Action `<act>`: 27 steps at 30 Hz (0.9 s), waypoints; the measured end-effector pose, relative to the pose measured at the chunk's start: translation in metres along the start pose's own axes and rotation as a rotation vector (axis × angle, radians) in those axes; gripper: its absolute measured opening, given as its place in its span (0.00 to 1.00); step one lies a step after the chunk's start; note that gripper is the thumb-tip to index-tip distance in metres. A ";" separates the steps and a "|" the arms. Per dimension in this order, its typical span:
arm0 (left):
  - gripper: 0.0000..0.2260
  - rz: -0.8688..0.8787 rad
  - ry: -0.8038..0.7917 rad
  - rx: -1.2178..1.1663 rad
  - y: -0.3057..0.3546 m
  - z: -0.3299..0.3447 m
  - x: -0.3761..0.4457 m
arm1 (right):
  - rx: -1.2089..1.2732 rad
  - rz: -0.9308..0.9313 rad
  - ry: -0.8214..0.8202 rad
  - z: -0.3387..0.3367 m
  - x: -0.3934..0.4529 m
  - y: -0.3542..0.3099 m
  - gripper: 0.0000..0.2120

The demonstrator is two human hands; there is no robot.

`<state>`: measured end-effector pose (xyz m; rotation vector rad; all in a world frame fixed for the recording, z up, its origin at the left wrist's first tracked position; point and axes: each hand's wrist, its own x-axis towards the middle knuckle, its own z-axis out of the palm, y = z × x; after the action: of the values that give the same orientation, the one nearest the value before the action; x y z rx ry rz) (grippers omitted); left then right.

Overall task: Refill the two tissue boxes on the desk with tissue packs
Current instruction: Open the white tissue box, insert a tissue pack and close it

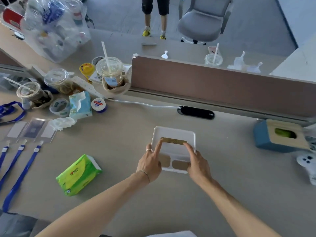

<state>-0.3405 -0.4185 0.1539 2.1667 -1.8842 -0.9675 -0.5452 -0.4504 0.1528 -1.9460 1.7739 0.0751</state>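
Observation:
A white tissue box [172, 132] lies in the middle of the desk with its underside up, showing two tan pads near me. My left hand [150, 161] grips its left edge, index finger stretched onto a gold-brown piece [172, 140] at the box's opening. My right hand [196, 162] grips the right edge, with a finger on the same piece. A green tissue pack [77, 176] lies on the desk to the left. A blue tissue box [266, 135] with a wooden lid stands at the right, green showing through its slot.
Drink cups [110, 71], a tape roll, a light-blue tissue pack [80, 105] and jars crowd the back left. Blue lanyards [18, 173] lie at the left edge. A brown partition [222, 82] runs behind. A white controller [307, 163] lies far right. A person stands beyond.

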 end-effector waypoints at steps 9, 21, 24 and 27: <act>0.46 -0.035 -0.066 -0.046 0.032 0.040 -0.012 | -0.017 -0.009 -0.079 0.000 -0.017 0.047 0.45; 0.14 0.360 -0.090 0.382 0.036 0.040 -0.021 | -0.208 -0.416 0.137 0.020 -0.044 0.047 0.10; 0.13 0.356 -0.097 0.504 0.047 0.042 -0.018 | -0.304 -0.383 -0.028 0.024 -0.041 0.042 0.14; 0.13 0.385 -0.107 0.566 0.052 0.043 -0.014 | -0.321 -0.394 -0.048 0.022 -0.036 0.038 0.19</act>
<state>-0.4077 -0.4034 0.1500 1.8812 -2.7560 -0.5262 -0.5800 -0.4092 0.1346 -2.4651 1.3822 0.2815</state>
